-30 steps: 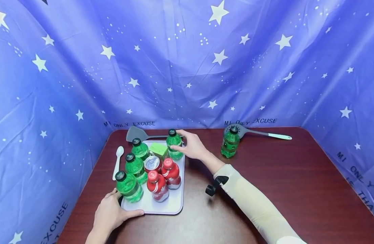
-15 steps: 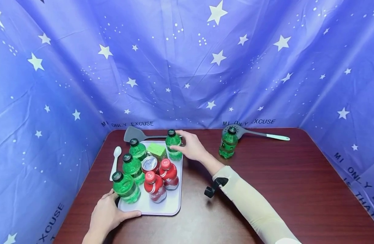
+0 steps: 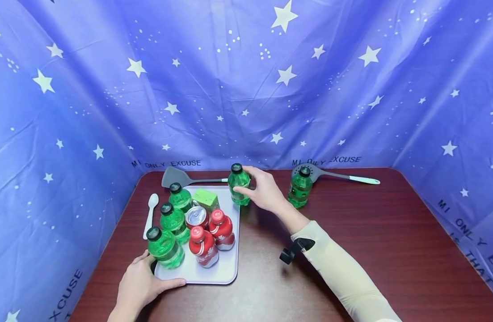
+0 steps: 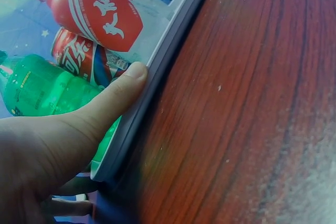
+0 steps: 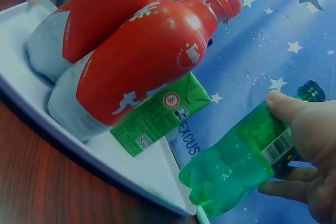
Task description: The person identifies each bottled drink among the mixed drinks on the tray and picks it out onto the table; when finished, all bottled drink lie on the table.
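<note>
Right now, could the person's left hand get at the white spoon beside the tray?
Probably yes: nothing covers the white spoon and the way there looks free, though the left hand would likely have to let go of the tray.

Dark red-brown wood-grain table point(image 3: 391, 223), rounded far corners, streaky grain up close. Blue-violet fabric backdrop point(image 3: 214, 89) right behind the table's far edge, wrapping round its left and right sides; soft vertical folds, creases. Print: white five-pointed stars point(image 3: 286, 75), small white dots point(image 3: 266, 51). Black capital lettering point(image 3: 186, 163) just above the table's far edge, reads "MI ONLY EXCUSE". Pale glare point(image 3: 270, 290) on the table's near middle.
</note>
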Demonstrator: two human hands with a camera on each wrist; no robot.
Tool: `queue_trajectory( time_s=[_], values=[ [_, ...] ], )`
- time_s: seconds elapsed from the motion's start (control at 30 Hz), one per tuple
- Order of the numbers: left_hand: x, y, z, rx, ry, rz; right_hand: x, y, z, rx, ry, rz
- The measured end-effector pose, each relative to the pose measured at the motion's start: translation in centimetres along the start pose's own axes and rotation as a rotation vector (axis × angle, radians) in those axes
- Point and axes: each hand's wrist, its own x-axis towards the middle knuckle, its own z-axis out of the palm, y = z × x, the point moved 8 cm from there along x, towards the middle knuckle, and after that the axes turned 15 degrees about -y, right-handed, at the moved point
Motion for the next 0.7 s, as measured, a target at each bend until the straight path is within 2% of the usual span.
queue_trajectory(
  time_s=[0.33, 0.57, 0.7],
  values=[
    [-0.1, 0.0, 0.0, -0.001, -0.002, 0.002, -2.3, 0.7, -2.3, -0.061, 0.08, 0.001],
    [-0.2, -0.3, 0.2, -0.015, -0.009, -0.018, -4.0, 0.6, -4.0, -0.073, 0.126, -0.013],
    [-0.1, -0.2, 0.1, -0.014, -0.008, -0.009, -4.9, 0.5, -5.2, -0.08, 0.152, -0.008]
  ],
)
